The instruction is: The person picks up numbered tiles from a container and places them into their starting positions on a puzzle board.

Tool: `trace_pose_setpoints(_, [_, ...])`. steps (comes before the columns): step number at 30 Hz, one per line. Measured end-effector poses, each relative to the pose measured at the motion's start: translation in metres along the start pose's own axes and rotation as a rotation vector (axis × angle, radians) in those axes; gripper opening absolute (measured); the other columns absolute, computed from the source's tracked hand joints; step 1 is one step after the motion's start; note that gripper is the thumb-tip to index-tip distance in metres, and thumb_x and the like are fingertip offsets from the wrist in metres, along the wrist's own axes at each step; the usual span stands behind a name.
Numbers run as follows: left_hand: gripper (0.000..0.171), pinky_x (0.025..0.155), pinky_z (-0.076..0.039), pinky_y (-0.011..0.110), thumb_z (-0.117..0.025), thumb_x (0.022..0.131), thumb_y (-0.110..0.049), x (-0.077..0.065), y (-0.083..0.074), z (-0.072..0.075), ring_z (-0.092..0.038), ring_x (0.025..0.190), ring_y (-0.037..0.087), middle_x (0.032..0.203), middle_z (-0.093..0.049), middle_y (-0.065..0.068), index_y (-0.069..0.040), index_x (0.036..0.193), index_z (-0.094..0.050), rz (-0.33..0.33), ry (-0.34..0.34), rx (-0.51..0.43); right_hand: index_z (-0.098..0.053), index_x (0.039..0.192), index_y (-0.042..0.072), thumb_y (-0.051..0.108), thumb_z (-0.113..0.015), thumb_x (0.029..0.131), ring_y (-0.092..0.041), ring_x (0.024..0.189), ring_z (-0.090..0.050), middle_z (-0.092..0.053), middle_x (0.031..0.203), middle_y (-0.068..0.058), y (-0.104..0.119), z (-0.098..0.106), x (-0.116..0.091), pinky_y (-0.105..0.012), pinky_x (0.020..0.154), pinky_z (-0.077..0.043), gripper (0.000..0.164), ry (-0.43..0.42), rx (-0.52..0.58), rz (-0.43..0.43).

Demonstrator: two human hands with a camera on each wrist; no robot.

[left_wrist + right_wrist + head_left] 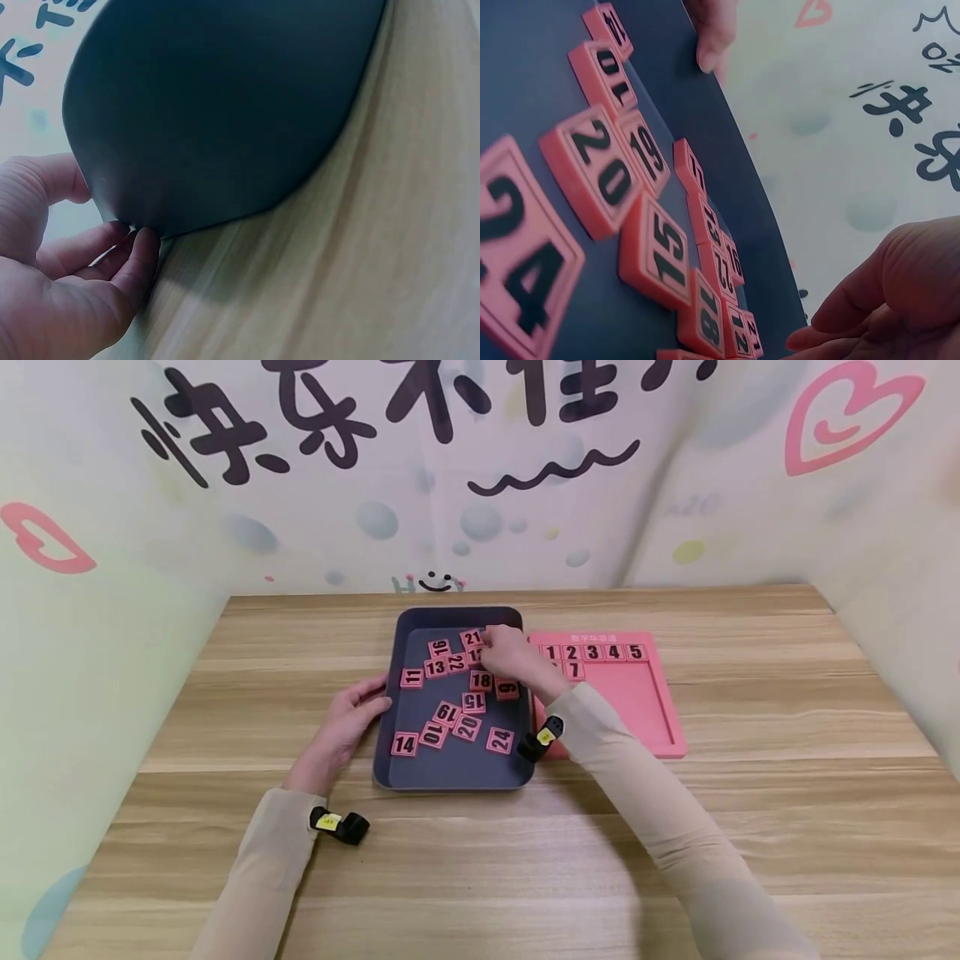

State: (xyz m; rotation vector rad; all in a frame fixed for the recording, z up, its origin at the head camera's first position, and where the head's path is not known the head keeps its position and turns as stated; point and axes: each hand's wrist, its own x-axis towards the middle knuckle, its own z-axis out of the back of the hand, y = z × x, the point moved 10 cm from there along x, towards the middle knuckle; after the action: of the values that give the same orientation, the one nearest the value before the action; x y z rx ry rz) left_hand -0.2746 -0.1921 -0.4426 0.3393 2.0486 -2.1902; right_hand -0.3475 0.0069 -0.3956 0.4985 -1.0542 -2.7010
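I've got the left hand [347, 718] gripping the rim of the tray [453, 788]; can't tell if the right hand [516, 653], over its far corner, pinches anything. Number tiles [473, 702] lie mostly between both. Probably light, stiff, slick: take opposite edges. Near-square, no clear long axis; tile 14 [405, 744] reads upright, tile 24 [500, 741] sideways. Tray's long axis runs forward.

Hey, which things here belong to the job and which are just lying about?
Seemingly the job's:
dark tray
loose number tiles in it
pink board
number tiles lined up on the board
left hand, on the tray's edge
right hand, at the loose tiles

Just around:
wooden table
printed backdrop
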Motion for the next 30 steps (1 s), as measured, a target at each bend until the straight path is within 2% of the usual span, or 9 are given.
trace_pose_setpoints(4, [0.05, 0.09, -0.042, 0.013, -0.047, 0.093, 0.002, -0.001, -0.001, 0.0, -0.038, 0.128, 0.028, 0.144, -0.036, 0.022, 0.007, 0.141, -0.034, 0.001, 0.004, 0.003, -0.049, 0.133, -0.003, 0.002, -0.044, 0.092, -0.013, 0.057, -0.04, -0.053, 0.131, -0.017, 0.006, -0.008, -0.001, -0.022, 0.049, -0.032, 0.042, 0.033, -0.013, 0.013])
trace_pose_setpoints(7, [0.05, 0.091, -0.041, 0.014, -0.047, 0.093, 0.001, -0.001, -0.001, 0.0, -0.038, 0.129, 0.028, 0.144, -0.036, 0.021, 0.007, 0.141, -0.034, 0.004, 0.003, 0.005, -0.045, 0.137, -0.002, 0.002, -0.043, 0.092, -0.017, 0.065, -0.045, -0.047, 0.138, -0.016, 0.007, -0.008, -0.001, -0.023, 0.051, -0.034, 0.045, 0.042, -0.018, 0.021])
trace_pose_setpoints(11, [0.05, 0.09, -0.042, 0.013, -0.048, 0.092, 0.001, -0.001, 0.0, 0.0, -0.039, 0.128, 0.028, 0.144, -0.037, 0.021, 0.006, 0.14, -0.035, 0.007, 0.0, 0.006, -0.051, 0.131, -0.003, 0.0, -0.045, 0.091, -0.023, 0.089, -0.054, -0.054, 0.129, -0.017, 0.005, 0.01, 0.001, -0.029, 0.07, -0.049, 0.04, -0.052, -0.001, 0.041])
trace_pose_setpoints(13, [0.05, 0.089, -0.042, 0.013, -0.048, 0.093, 0.001, -0.001, 0.0, 0.0, -0.039, 0.128, 0.027, 0.144, -0.038, 0.021, 0.006, 0.14, -0.035, 0.008, -0.002, 0.007, -0.054, 0.127, -0.003, 0.0, -0.047, 0.09, -0.026, 0.098, -0.055, -0.056, 0.124, -0.018, 0.004, 0.018, 0.003, -0.034, 0.082, -0.05, 0.037, -0.094, 0.002, 0.043])
trace_pose_setpoints(15, [0.05, 0.089, -0.042, 0.013, -0.047, 0.093, 0.001, -0.001, 0.0, 0.001, -0.039, 0.128, 0.028, 0.144, -0.037, 0.021, 0.006, 0.14, -0.035, 0.01, -0.003, 0.004, -0.056, 0.124, -0.002, 0.001, -0.051, 0.09, -0.026, 0.104, -0.054, -0.057, 0.121, -0.018, 0.002, 0.021, 0.006, -0.038, 0.09, -0.048, 0.035, -0.094, -0.028, 0.041])
trace_pose_setpoints(20, [0.05, 0.091, -0.042, 0.014, -0.048, 0.093, 0.001, -0.002, 0.0, 0.002, -0.039, 0.128, 0.028, 0.144, -0.037, 0.021, 0.006, 0.141, -0.034, 0.013, -0.004, 0.008, -0.056, 0.124, -0.002, 0.007, -0.058, 0.09, -0.025, 0.099, -0.055, -0.058, 0.118, -0.017, -0.002, 0.013, 0.012, -0.038, 0.087, -0.05, 0.035, -0.025, -0.117, 0.026])
trace_pose_setpoints(26, [0.05, 0.092, -0.041, 0.015, -0.048, 0.093, 0.0, -0.001, 0.002, 0.001, -0.038, 0.129, 0.027, 0.144, -0.037, 0.02, 0.006, 0.141, -0.035, 0.012, -0.004, 0.013, -0.062, 0.112, 0.0, 0.004, -0.059, 0.088, -0.024, 0.09, -0.054, -0.06, 0.105, -0.015, -0.002, 0.01, 0.014, -0.034, 0.078, -0.051, 0.024, -0.019, -0.181, 0.037])
trace_pose_setpoints(30, [0.05, 0.092, -0.041, 0.014, -0.048, 0.093, 0.0, -0.001, 0.001, 0.002, -0.038, 0.129, 0.027, 0.144, -0.037, 0.02, 0.006, 0.141, -0.035, 0.006, -0.003, 0.013, -0.064, 0.108, 0.001, 0.001, -0.059, 0.086, -0.024, 0.09, -0.054, -0.06, 0.105, -0.014, 0.001, 0.01, 0.015, -0.033, 0.075, -0.051, 0.023, 0.002, -0.238, 0.05])
